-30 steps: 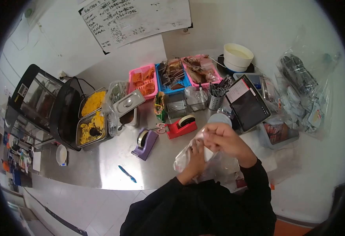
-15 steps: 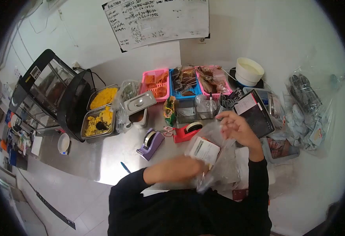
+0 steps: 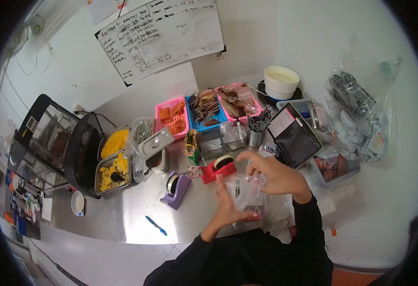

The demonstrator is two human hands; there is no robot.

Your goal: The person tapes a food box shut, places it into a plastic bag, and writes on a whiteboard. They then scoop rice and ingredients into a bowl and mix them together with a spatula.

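Observation:
A clear plastic bag (image 3: 241, 193) with a white printed label showing through stands on the steel counter right in front of me. My right hand (image 3: 278, 175) pinches the gathered top of the bag. On the bag's near left side, my left hand (image 3: 228, 209) is spread, thumb and forefinger wide apart beside the plastic. Just beyond the hands sits a red tape dispenser (image 3: 210, 175), with pink-handled scissors (image 3: 194, 172) at its left. A purple tape dispenser (image 3: 178, 194) stands further left. The lower part of the bag is partly hidden by my left hand.
A blue pen (image 3: 156, 225) lies near the counter's front edge. Steel trays of yellow food (image 3: 115, 172) stand left, by a black display case (image 3: 58, 148). Pink and blue baskets (image 3: 188, 114) line the back. A tablet (image 3: 294, 136) leans at right, near a grey bin (image 3: 352, 169).
My left hand has gone from a blurred reach across the bag to a spread pose beside it. My right hand has come down onto the bag's top. The view has turned and shifted.

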